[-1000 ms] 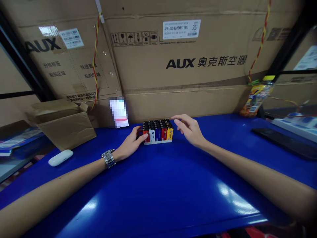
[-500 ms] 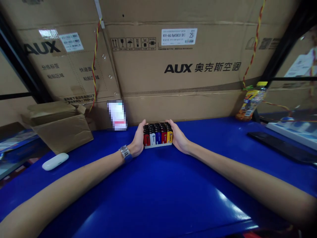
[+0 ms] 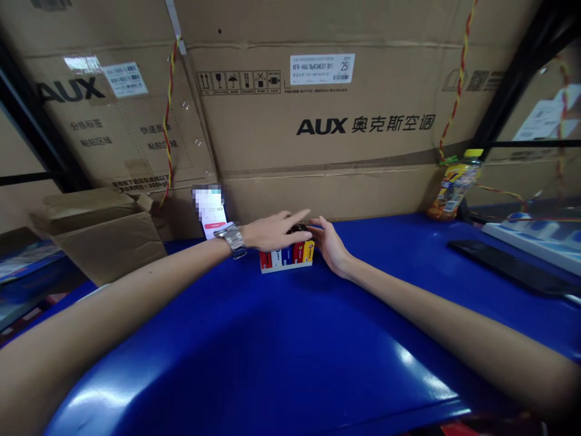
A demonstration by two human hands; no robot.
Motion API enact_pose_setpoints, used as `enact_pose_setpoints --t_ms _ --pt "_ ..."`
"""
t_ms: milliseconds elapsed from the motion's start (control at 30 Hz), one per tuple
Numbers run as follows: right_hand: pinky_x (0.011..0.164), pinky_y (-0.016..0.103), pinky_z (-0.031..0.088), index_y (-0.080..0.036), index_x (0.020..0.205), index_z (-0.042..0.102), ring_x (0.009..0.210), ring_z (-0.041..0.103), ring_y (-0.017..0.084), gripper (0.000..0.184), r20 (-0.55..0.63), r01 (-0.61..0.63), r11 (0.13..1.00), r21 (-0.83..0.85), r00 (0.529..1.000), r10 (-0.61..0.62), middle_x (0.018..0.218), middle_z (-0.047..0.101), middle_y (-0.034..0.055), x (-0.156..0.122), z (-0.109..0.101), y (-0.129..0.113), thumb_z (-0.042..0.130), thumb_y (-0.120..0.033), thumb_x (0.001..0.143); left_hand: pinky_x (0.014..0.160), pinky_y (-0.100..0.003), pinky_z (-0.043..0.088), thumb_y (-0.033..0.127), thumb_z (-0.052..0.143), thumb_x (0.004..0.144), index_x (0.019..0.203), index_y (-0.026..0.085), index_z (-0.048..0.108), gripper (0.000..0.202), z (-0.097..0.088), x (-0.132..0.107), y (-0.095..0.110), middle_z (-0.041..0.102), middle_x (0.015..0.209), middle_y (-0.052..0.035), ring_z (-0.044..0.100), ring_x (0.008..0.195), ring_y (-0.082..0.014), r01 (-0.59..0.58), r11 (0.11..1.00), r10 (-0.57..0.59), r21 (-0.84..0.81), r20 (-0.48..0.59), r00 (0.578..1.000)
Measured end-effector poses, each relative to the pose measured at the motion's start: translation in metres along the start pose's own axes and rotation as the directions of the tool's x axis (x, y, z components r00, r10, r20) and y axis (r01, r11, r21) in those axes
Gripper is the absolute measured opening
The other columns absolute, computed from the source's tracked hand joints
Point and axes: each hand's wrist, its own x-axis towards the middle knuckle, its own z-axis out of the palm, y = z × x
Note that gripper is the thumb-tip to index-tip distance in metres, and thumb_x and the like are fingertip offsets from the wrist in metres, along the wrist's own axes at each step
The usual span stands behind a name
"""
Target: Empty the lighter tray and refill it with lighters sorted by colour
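A white tray (image 3: 279, 269) of disposable lighters (image 3: 287, 257) with red, white, blue and yellow bodies stands on the blue table (image 3: 254, 357). My left hand (image 3: 272, 232) lies across the top of the lighters, fingers stretched flat to the right, hiding most of their heads. Nothing shows held in it. My right hand (image 3: 329, 244) is at the tray's right end, its fingertips against the yellow lighter and the left fingertips close by. A metal wristwatch (image 3: 232, 239) sits on my left wrist.
Large AUX cardboard cartons (image 3: 318, 145) form the wall behind. An open cardboard box (image 3: 100, 239) stands at the left, and a pixelated white card (image 3: 209, 209) stands behind the tray. A plastic bottle (image 3: 454, 188) and a black flat device (image 3: 503, 260) are at the right.
My left hand has moved from the tray's left side up and over the lighters' tops. My right hand stays at the right end. The view has shifted slightly.
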Motion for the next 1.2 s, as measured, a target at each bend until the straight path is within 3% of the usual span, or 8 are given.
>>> enact_pose_setpoints --t_ms 100,200,533,667,767,833,967,1200 --pt "0.095 0.043 0.041 -0.025 0.093 0.051 0.103 0.058 0.024 0.027 0.000 0.034 0.998 -0.045 0.999 -0.034 0.102 0.063 0.0045 0.003 -0.008 0.001 0.040 -0.050 0.086 0.093 -0.054 0.038 0.076 0.027 0.080 0.146 0.038 0.022 0.076 0.006 0.007 0.017 0.047 0.134 -0.0145 0.050 0.114 -0.0371 -0.028 0.978 0.004 0.206 0.119 0.993" --pt "0.090 0.043 0.044 -0.024 0.095 0.050 0.096 0.060 0.023 0.028 -0.017 0.037 0.994 -0.107 0.999 -0.039 0.100 0.063 0.0042 0.005 -0.014 0.002 0.041 -0.050 0.085 0.085 -0.055 0.042 0.074 0.028 0.081 0.140 0.039 0.034 0.069 0.015 0.009 0.020 0.051 0.121 -0.0141 0.054 0.102 -0.0365 -0.014 0.964 -0.010 0.265 0.088 0.996" --pt "0.089 0.045 0.045 -0.024 0.092 0.050 0.096 0.060 0.022 0.026 0.118 0.142 0.933 -0.332 0.987 -0.108 0.105 0.063 0.0052 0.009 -0.018 0.007 0.044 -0.048 0.085 0.090 -0.048 0.038 0.056 0.051 0.080 0.108 0.026 0.064 0.043 0.027 0.024 -0.009 0.054 0.076 -0.0073 0.053 0.082 -0.0283 0.025 0.995 -0.040 -0.099 -0.155 0.987" --pt "0.094 0.046 0.042 -0.024 0.100 0.052 0.108 0.056 0.023 0.029 0.204 0.221 0.850 -0.479 0.969 -0.137 0.113 0.061 0.0060 0.007 -0.020 0.008 0.044 -0.049 0.086 0.085 -0.038 0.040 0.048 0.053 0.081 0.083 0.024 0.064 0.027 0.016 0.031 -0.016 0.055 0.063 -0.0033 0.054 0.075 -0.0252 0.004 0.994 -0.022 -0.110 -0.169 0.985" --pt "0.097 0.046 0.040 -0.023 0.116 0.048 0.110 0.055 0.024 0.041 0.328 0.328 0.782 -0.529 0.929 -0.168 0.122 0.057 0.0098 0.001 -0.020 0.006 0.050 -0.050 0.085 0.079 -0.034 0.041 0.044 0.050 0.084 0.082 0.023 0.061 0.024 0.006 0.033 -0.020 0.059 0.067 -0.0029 0.056 0.068 -0.0224 0.122 0.971 -0.154 -0.205 -0.146 0.977" --pt "0.100 0.047 0.039 -0.022 0.131 0.037 0.117 0.052 0.026 0.061 0.437 0.408 0.750 -0.522 0.882 -0.176 0.134 0.049 0.0132 -0.004 -0.019 0.004 0.057 -0.050 0.082 0.072 -0.031 0.042 0.042 0.051 0.084 0.082 0.022 0.057 0.021 0.004 0.033 -0.023 0.060 0.069 -0.0025 0.057 0.065 -0.0200 0.213 0.875 -0.288 -0.434 -0.114 0.951" --pt "0.108 0.054 0.029 -0.023 0.148 0.009 0.132 0.037 0.032 0.107 0.533 0.502 0.677 -0.539 0.825 -0.187 0.149 0.031 0.0164 -0.011 -0.016 0.000 0.074 -0.048 0.066 0.060 -0.029 0.042 0.037 0.053 0.083 0.079 0.022 0.051 0.016 0.014 0.034 -0.027 0.058 0.062 -0.0008 0.055 0.058 -0.0171 0.277 0.482 -0.481 -0.831 0.014 0.877" --pt "0.107 0.055 0.032 -0.023 0.148 0.015 0.128 0.044 0.032 0.104 0.600 0.543 0.674 -0.500 0.779 -0.183 0.142 0.044 0.0135 -0.016 -0.013 -0.011 0.075 -0.042 0.065 0.063 -0.033 0.044 0.037 0.046 0.086 0.079 0.021 0.050 0.018 0.043 0.038 -0.026 0.062 0.071 -0.0050 0.060 0.067 -0.0193 0.287 0.378 -0.583 -0.880 0.014 0.812"
